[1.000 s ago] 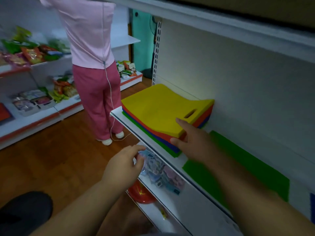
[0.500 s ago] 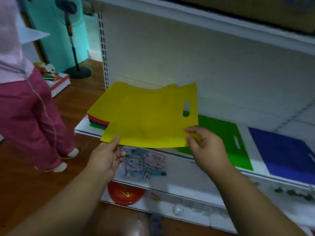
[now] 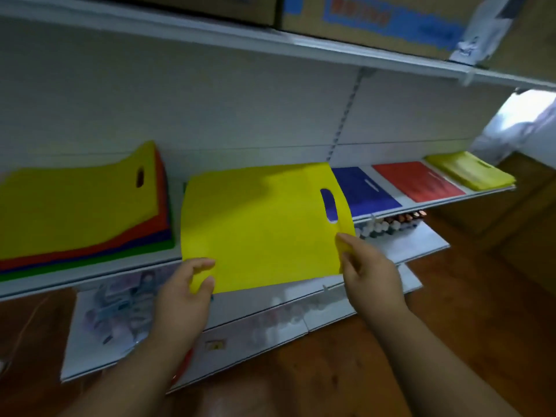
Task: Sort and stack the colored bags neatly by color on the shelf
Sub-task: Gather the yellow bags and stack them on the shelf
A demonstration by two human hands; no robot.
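Shop: white retail shelf (image 3: pixel 270 266) with slotted upright, cartons (image 3: pixel 376 16) above, packaged goods (image 3: pixel 120 311) on lower tier.

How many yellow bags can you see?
3 showing: one on top of the mixed pile at the left, one held in the middle by both hands, and one on the yellow stack at the far right. More may lie hidden under that one.

White shelf (image 3: pixel 427 203): mixed stack (image 3: pixel 90 236) left; blue (image 3: pixel 364 191), red (image 3: pixel 418 182), yellow bags (image 3: pixel 472 170) right.
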